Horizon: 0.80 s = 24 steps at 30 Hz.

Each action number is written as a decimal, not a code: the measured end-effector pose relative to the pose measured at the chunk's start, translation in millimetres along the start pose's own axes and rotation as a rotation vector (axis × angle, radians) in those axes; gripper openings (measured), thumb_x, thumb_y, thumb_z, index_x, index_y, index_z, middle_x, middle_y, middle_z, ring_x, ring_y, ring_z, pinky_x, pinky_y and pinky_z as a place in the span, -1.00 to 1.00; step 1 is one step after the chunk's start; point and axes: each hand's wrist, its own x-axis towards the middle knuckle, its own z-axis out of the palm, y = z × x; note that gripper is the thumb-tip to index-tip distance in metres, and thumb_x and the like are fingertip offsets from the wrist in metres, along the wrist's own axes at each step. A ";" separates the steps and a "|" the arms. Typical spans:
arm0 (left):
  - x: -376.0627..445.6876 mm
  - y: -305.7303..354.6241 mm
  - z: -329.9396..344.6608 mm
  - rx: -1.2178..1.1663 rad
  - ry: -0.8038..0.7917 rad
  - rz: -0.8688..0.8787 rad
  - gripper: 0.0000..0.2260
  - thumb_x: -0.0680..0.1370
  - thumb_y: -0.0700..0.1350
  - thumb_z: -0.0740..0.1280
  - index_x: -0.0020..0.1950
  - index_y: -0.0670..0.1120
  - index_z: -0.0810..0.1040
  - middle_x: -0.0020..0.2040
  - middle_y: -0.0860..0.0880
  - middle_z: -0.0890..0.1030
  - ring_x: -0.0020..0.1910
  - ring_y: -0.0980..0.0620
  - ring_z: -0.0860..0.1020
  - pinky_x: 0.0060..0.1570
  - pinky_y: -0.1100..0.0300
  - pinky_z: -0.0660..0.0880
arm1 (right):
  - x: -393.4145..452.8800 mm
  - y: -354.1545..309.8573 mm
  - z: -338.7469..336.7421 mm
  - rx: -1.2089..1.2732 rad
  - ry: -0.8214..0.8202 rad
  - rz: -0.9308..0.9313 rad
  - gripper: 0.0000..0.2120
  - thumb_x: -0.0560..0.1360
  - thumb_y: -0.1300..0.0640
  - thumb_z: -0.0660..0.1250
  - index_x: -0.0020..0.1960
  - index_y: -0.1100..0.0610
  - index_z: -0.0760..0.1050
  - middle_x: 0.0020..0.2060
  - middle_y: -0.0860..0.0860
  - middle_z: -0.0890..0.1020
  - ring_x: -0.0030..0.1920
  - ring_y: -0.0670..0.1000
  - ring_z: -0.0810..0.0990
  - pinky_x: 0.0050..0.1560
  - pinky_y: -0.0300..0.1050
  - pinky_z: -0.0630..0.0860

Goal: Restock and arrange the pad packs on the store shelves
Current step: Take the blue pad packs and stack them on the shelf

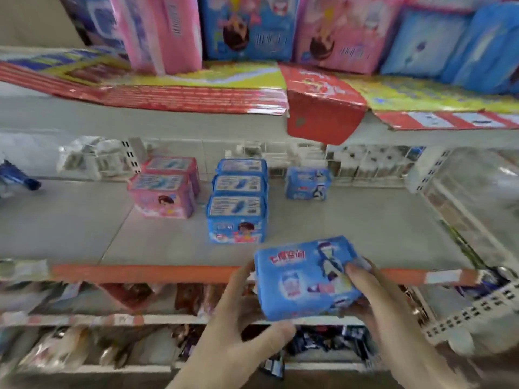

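Note:
Both my hands hold one blue pad pack (304, 279) in front of the orange front edge of the middle shelf (146, 272). My left hand (241, 324) grips its left and lower side, thumb under the bottom edge. My right hand (373, 293) grips its right side, thumb on the front. On the grey shelf stand two pink packs (164, 193) in a row, a row of three blue packs (238, 203), and a small stack of blue packs (307, 182) at the back right.
The upper shelf carries large pink (163, 32) and blue (247, 26) packs on torn red and yellow cardboard (323, 108). Clear bins (477, 197) stand at the right. Lower shelves (112, 321) hold mixed packets. Bare shelf surface lies left of and in front of the packs.

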 end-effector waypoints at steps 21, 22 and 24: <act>39.7 -2.3 -34.2 0.149 -0.069 -0.145 -0.36 0.30 0.41 0.36 0.12 -0.05 0.64 -0.07 -0.05 0.72 -0.29 -0.08 0.66 -0.16 -0.01 0.64 | 8.3 15.7 -1.2 -0.532 -0.107 0.191 -0.19 0.42 -0.51 0.09 -0.09 0.29 0.47 -0.49 0.13 0.43 -0.53 -0.02 0.35 -0.37 -0.21 0.32; 41.9 -4.1 -30.7 0.148 -0.060 -0.148 -0.35 0.28 0.41 0.36 0.11 -0.06 0.64 -0.07 -0.06 0.72 -0.30 -0.08 0.66 -0.17 -0.01 0.63 | 12.5 19.4 -7.2 -0.557 -0.117 0.186 -0.11 0.39 -0.58 0.07 -0.02 0.30 0.49 -0.44 0.18 0.46 -0.48 -0.01 0.41 -0.32 -0.19 0.35; 46.4 -5.6 -21.6 0.147 -0.039 -0.156 -0.34 0.25 0.41 0.37 0.11 -0.07 0.63 -0.08 -0.06 0.72 -0.30 -0.09 0.66 -0.21 0.01 0.62 | 19.6 23.5 -19.8 -0.580 -0.134 0.171 -0.01 0.30 -0.66 0.02 0.10 0.23 0.52 -0.27 0.17 0.60 -0.31 0.02 0.57 -0.11 -0.11 0.48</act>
